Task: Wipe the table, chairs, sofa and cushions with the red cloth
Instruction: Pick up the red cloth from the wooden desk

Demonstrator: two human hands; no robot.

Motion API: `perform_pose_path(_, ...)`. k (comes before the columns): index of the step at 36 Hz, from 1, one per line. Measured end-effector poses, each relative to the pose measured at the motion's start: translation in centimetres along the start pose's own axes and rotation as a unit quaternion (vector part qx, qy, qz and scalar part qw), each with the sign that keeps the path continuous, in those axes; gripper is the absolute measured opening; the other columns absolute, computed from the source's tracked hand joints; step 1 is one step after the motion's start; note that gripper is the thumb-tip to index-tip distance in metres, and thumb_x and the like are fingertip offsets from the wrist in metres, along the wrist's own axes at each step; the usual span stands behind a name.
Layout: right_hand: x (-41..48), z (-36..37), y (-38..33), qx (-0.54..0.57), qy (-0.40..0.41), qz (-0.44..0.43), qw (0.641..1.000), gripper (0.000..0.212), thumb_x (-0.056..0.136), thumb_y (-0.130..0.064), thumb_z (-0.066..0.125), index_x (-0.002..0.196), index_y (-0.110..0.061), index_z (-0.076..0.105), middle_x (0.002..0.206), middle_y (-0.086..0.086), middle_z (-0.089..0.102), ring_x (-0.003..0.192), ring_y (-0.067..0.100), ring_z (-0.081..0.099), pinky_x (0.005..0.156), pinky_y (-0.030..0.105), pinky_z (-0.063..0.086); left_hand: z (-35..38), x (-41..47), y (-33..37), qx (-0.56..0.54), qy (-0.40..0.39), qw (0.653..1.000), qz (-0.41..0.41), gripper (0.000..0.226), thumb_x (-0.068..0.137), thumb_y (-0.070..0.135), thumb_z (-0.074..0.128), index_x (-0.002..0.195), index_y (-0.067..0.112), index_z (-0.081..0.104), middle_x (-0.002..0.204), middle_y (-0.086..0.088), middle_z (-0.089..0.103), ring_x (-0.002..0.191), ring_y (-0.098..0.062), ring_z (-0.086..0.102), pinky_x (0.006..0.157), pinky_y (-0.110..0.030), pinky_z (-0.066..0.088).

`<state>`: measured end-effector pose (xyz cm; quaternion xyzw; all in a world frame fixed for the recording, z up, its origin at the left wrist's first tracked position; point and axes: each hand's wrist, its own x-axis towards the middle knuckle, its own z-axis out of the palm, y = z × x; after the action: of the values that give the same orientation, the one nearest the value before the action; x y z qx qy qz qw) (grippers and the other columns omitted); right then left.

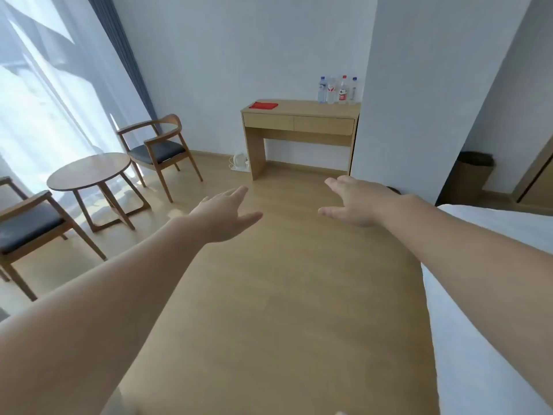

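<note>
A bedroom seen from head height, looking forward and down. Two bare arms stretch out ahead over the pale wooden floor (284,310). The left hand (223,215) and the right hand (356,202) are both released, palms facing down, fingers straight and slightly spread, holding nothing and touching nothing.

The red cloth (263,105) lies folded flat on the left end of a light wooden desk (299,109), which stands against the far wall, well apart from both hands. The desk has two shallow drawers under its top. On its right end, four clear plastic water bottles (337,89) stand upright in a close row. On the floor just beside the desk's left leg sits a small white electric kettle (239,161).

To the left, near a bright window with sheer white drapes and a blue-grey curtain (119,55), stands a round table (89,172) of brown wood. A wooden armchair (158,148) with a dark seat pad stands behind it, and a second matching chair (27,226) stands at the left edge of view.

On the right, the corner of a bed (493,295) with white sheets lies under the right forearm. Beyond it, a brown waste bin (475,172) with a black liner stands by the wall.
</note>
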<state>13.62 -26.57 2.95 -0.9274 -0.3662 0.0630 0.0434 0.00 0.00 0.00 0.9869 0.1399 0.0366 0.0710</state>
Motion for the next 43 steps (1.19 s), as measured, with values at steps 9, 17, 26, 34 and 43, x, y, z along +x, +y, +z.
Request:
perform_pose_path(9,7.7,0.8,2.7,-0.012,-0.008,-0.006,1.0,0.082,0.089,-0.068,0.039,0.153,-0.027,0.008,0.161,-0.002,0.01,0.144,0.024,0.025,0.111,0.044,0.032,2.6,7.3,-0.6,0.024,-0.014,1.0,-0.006,0.087,0.081,0.079,0.032,0.149,0.029,0.015,0.153,0.004,0.03,0.138,-0.02,0.033,0.111,-0.043,0.024)
perform_pose_path(17,16.4,0.3,7.1,-0.007,-0.012,-0.024,1.0,0.08,0.09,-0.067,0.039,0.153,-0.027,0.009,0.162,0.0,0.008,0.146,0.023,0.02,0.112,0.042,0.029,3.9,16.4,-0.8,0.026,-0.011,0.999,-0.04,0.088,0.079,0.081,0.031,0.149,0.03,0.014,0.153,0.006,0.03,0.138,-0.019,0.033,0.11,-0.042,0.026)
perform_pose_path(26,24.4,-0.3,11.4,-0.022,-0.022,-0.037,0.999,0.079,0.091,-0.065,0.038,0.152,-0.023,0.013,0.16,0.002,0.015,0.143,0.026,0.025,0.111,0.042,0.031,5.9,24.0,-1.0,0.021,-0.017,0.998,-0.065,0.084,0.081,0.078,0.031,0.149,0.03,0.015,0.154,0.006,0.029,0.139,-0.018,0.03,0.111,-0.04,0.023)
perform_pose_path(34,32.0,-0.4,12.9,-0.042,-0.022,-0.041,0.998,0.079,0.092,-0.064,0.039,0.153,-0.021,0.012,0.16,0.006,0.013,0.146,0.024,0.016,0.115,0.043,0.025,6.4,31.0,-3.1,-0.008,-0.002,0.996,-0.086,0.079,0.086,0.072,0.034,0.149,0.027,0.018,0.153,0.004,0.03,0.139,-0.019,0.03,0.111,-0.042,0.024)
perform_pose_path(43,43.6,0.2,12.2,-0.063,-0.011,-0.036,0.997,0.081,0.092,-0.064,0.038,0.153,-0.02,0.01,0.161,0.009,0.004,0.148,0.026,0.009,0.117,0.044,0.019,7.4,40.8,-8.7,-0.02,0.003,0.997,-0.077,0.077,0.089,0.068,0.035,0.15,0.025,0.018,0.155,0.004,0.026,0.142,-0.019,0.024,0.113,-0.039,0.018)
